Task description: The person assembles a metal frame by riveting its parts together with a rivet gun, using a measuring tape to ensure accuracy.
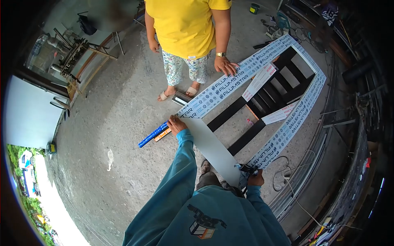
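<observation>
A white panel (pixel 211 139) lies across the near end of a frame wrapped in printed film (pixel 217 95). My left hand (pixel 177 125) is closed over the panel's far left corner, where it meets the frame. At the panel's near right end, my right hand (pixel 256 179) is closed around a dark handheld tool (pixel 247 168), whose exact kind I cannot make out. The tool sits at the panel's edge beside the frame's right rail. Left of my left hand, a blue film-wrapped bar (pixel 152 134) lies beside an orange piece (pixel 163 134).
A person in a yellow shirt (pixel 180 28) stands across, one hand (pixel 225 66) on the frame. Black slats (pixel 226 113) cross the frame's inside. A cable (pixel 301 201) and long metal profiles (pixel 297 186) lie at right. A workbench with a machine (pixel 74 55) stands at back left.
</observation>
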